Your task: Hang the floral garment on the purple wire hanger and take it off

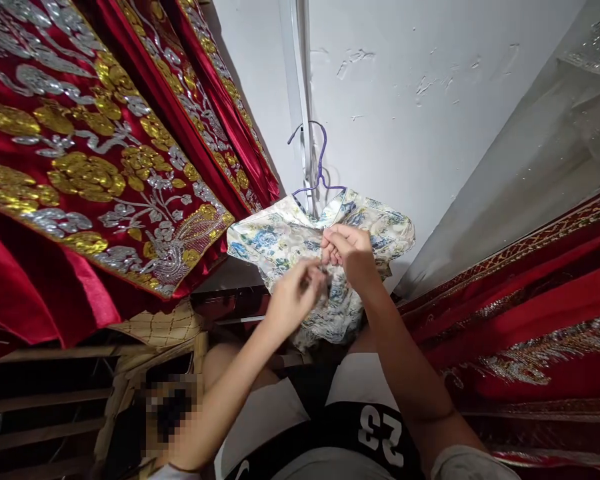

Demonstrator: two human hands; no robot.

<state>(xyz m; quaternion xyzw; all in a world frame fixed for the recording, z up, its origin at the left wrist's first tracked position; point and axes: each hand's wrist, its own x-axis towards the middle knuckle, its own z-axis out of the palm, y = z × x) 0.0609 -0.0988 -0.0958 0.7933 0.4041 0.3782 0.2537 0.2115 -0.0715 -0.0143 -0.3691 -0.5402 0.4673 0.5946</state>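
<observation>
A small cream garment with blue flower print (275, 243) hangs on a purple wire hanger (320, 160) from a white pole against the wall. My left hand (295, 297) is closed in a pinch on the front of the garment, its fingers slightly blurred. My right hand (347, 253) is closed too, fingertips pinching the fabric just below the collar. Both hands meet at the garment's front opening; what sits between the fingertips is too small to make out.
Red satin garments with gold and silver embroidery (90, 167) hang close on the left. More red embroidered cloth (530, 320) lies at the right under a clear plastic cover (540, 153). A white wall (405, 80) is behind. Wooden slats (45, 400) show lower left.
</observation>
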